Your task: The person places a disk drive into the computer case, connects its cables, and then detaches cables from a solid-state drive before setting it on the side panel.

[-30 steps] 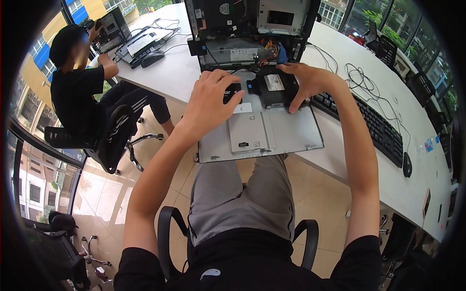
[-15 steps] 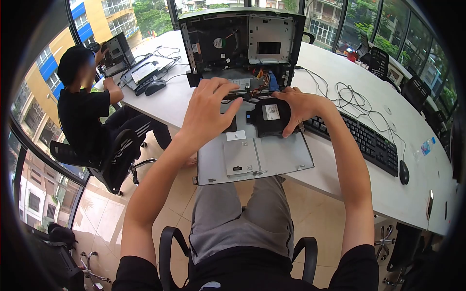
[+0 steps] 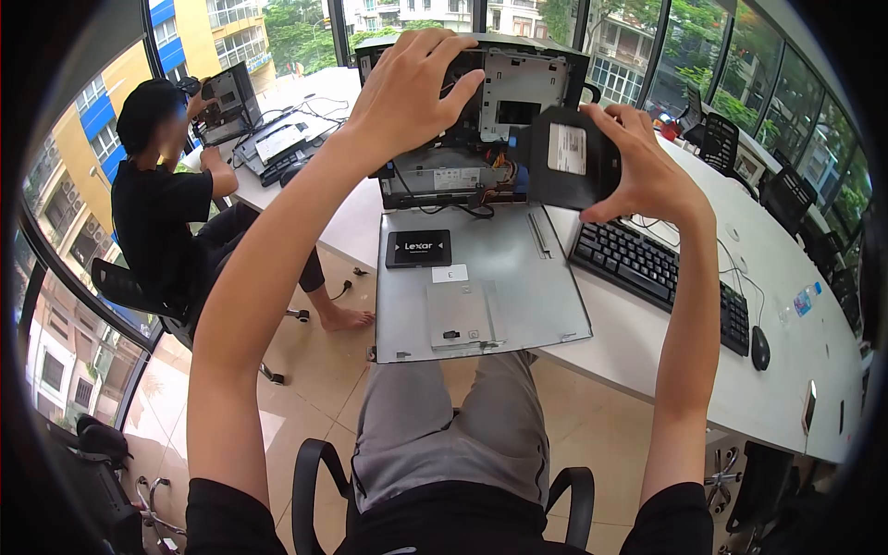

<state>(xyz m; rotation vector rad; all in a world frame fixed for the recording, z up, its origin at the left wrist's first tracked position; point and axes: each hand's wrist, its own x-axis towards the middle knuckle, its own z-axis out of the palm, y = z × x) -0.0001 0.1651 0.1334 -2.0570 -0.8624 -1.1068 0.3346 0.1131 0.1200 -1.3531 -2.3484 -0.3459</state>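
Note:
My right hand (image 3: pixel 652 171) grips the edge of a black drive caddy (image 3: pixel 601 166) with a white label, thumb below and fingers above. The caddy is raised in front of the right side of an open desktop computer case (image 3: pixel 527 79). My left hand (image 3: pixel 416 92) is at the case's upper left, thumb spread from the fingers, fingertips right at the top edge. Below the hands, the grey side panel (image 3: pixel 499 314) lies flat, partly over my lap. On it rest a black Lexar SSD (image 3: pixel 418 248) and a small white label (image 3: pixel 450 274).
A black keyboard (image 3: pixel 666 282) and mouse (image 3: pixel 759 349) are to the right, with loose cables. Farther right are a plastic bottle (image 3: pixel 807 298) and a phone (image 3: pixel 810 405). At left, a seated person (image 3: pixel 162 194) handles another open computer (image 3: pixel 227 102).
My right hand has lifted the black caddy up and right, off the side panel. My left hand has moved up to the top of the case, uncovering the Lexar SSD.

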